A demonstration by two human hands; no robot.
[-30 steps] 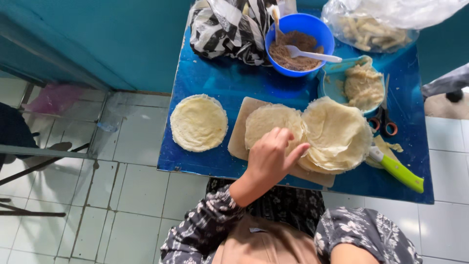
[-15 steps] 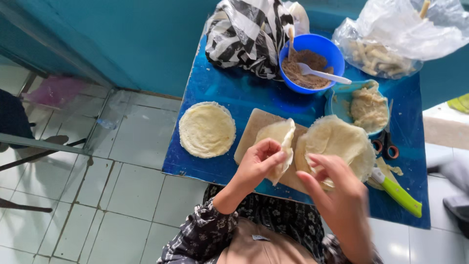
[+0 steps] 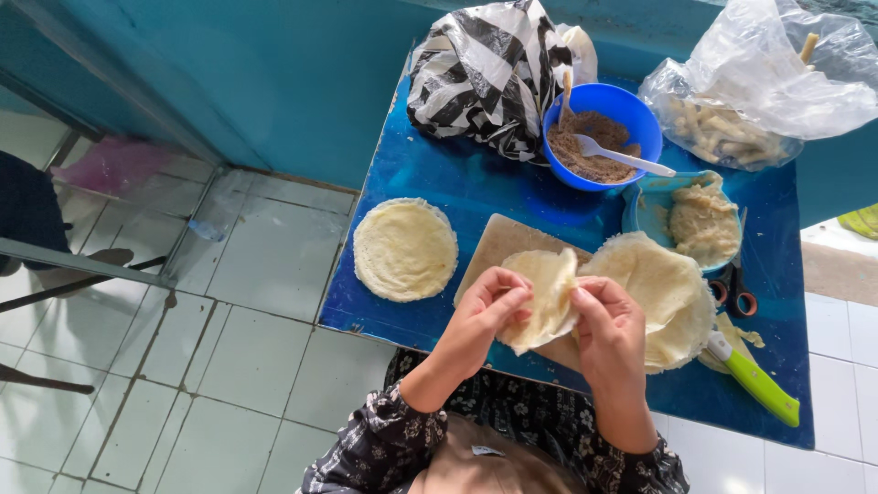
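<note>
Both hands now pinch one thin crepe (image 3: 546,297), lifted off the wooden board (image 3: 494,247) near the counter's (image 3: 421,174) front edge: left hand (image 3: 485,316) and right hand (image 3: 608,325), which has just joined, fingers closed on its edges, so peeling it free is underway.

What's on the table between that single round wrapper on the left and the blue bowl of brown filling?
In the head view, only bare blue tabletop lies between the round wrapper and the blue bowl.

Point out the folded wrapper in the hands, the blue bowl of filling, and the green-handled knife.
folded wrapper (image 3: 547,297), head view, middle of the sheet.
blue bowl (image 3: 640,114), head view, right rim.
green-handled knife (image 3: 766,389), head view, on the handle.
</note>
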